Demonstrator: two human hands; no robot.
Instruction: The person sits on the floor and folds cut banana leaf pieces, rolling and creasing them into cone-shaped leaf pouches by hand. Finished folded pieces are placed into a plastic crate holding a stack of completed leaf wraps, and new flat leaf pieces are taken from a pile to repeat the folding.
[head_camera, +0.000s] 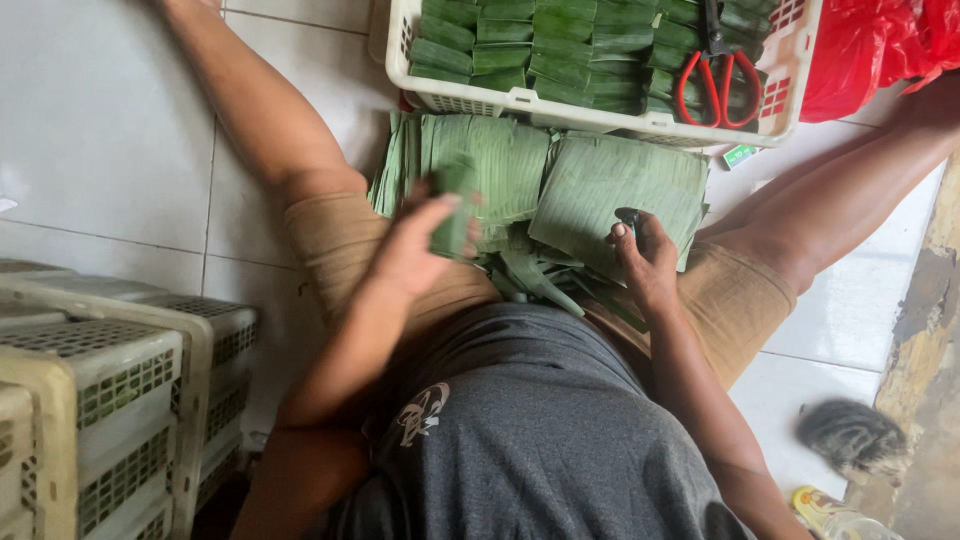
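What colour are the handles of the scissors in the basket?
Red, seen in the head view: scissors lying on folded leaves in the white basket.

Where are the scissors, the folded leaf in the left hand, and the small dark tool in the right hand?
scissors (716, 88): head view, on a red handle loop.
folded leaf (455, 205): head view, on its green face.
small dark tool (629, 217): head view, on its top above the fingers.

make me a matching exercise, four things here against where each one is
Things:
1. scissors
2. folded leaf packet
3. small dark tool
4. stacked crates

Places:
A. on the floor at the person's left
B. in the right hand
C. in the white basket, on the green packets
D. in the left hand

Pairs: 1-C, 2-D, 3-B, 4-A
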